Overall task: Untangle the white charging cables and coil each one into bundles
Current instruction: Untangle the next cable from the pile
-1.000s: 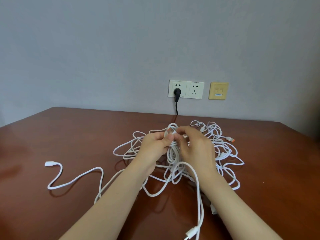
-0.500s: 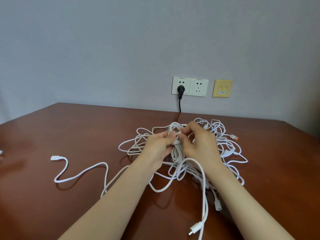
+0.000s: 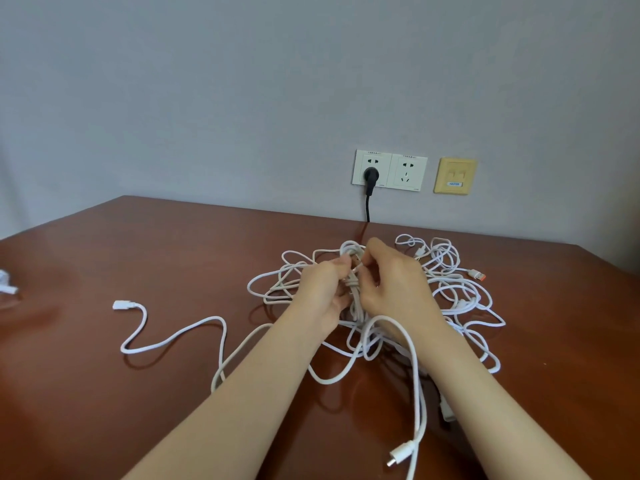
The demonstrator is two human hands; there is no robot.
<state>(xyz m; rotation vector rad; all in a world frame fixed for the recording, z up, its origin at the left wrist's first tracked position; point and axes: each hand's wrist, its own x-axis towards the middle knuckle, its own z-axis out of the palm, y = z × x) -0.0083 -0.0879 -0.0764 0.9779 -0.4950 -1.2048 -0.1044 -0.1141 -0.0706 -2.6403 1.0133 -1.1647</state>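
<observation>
Tangle is the word for the white charging cables (image 3: pixel 450 284): they lie heaped on the brown table (image 3: pixel 138 258), a little toward 3 o'clock of its middle and just short of the wall. Both forearms reach in from 6 o'clock and the hands meet over the heap.

The left hand (image 3: pixel 322 289) has its fingers curled, thumb and fingertips pinching the top of a bunch (image 3: pixel 354 304) of gathered strands lifted out of the pile. The right hand (image 3: pixel 398 289) sits just at 3 o'clock of it, fingers bent in, its thumb and forefinger nipping the same bunch near its upper loop. The two sets of fingertips nearly touch.

From the heap one loose cable (image 3: pixel 207 320) snakes across the table toward 9 o'clock and ends in a white connector (image 3: pixel 123 304) lying flat. Another strand arches over the right wrist and runs toward 6 o'clock, near a second white connector (image 3: pixel 401 452) close to the bottom edge. At 2 o'clock of the heap an orange-tipped plug (image 3: pixel 478 274) lies on the table.

On the grey wall at 12 o'clock is a double white socket plate (image 3: pixel 405 169) with a black plug (image 3: pixel 371 174) in its left outlet, the black lead dropping behind the table. A yellow wall plate (image 3: pixel 454 175) sits just at 3 o'clock of it. A small white object (image 3: pixel 7 284) shows at the far 9 o'clock edge, too cut off to identify.
</observation>
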